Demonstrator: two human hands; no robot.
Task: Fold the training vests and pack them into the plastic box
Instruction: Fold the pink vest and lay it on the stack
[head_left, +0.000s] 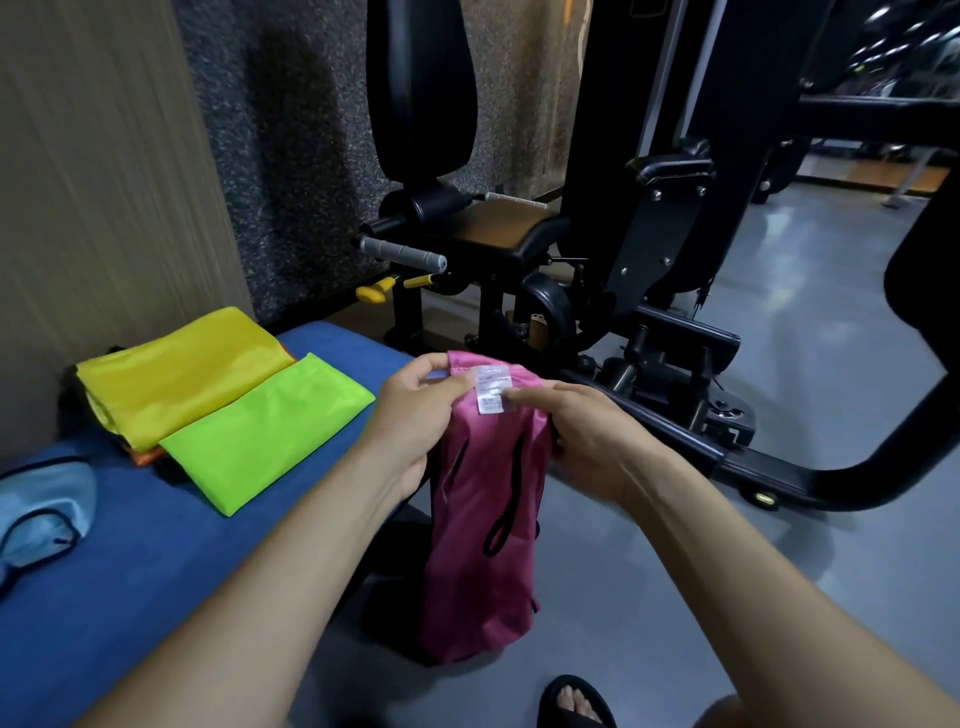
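Note:
A pink training vest (480, 545) with black trim hangs in the air over the floor, its white label at the top. My left hand (415, 415) grips its upper left edge and my right hand (582, 426) grips the upper right edge beside the label. A folded lime green vest (265, 431) lies on the blue padded bench (156, 561), overlapping a folded yellow vest (182, 379). A light blue vest (41, 504) with dark trim lies unfolded at the bench's left end. No plastic box is in view.
A black gym machine (519, 234) with a seat and grey handles stands right behind the bench. Its black frame (779, 467) runs along the grey floor to the right. My sandalled foot (576, 701) is at the bottom. A wall borders the bench on the left.

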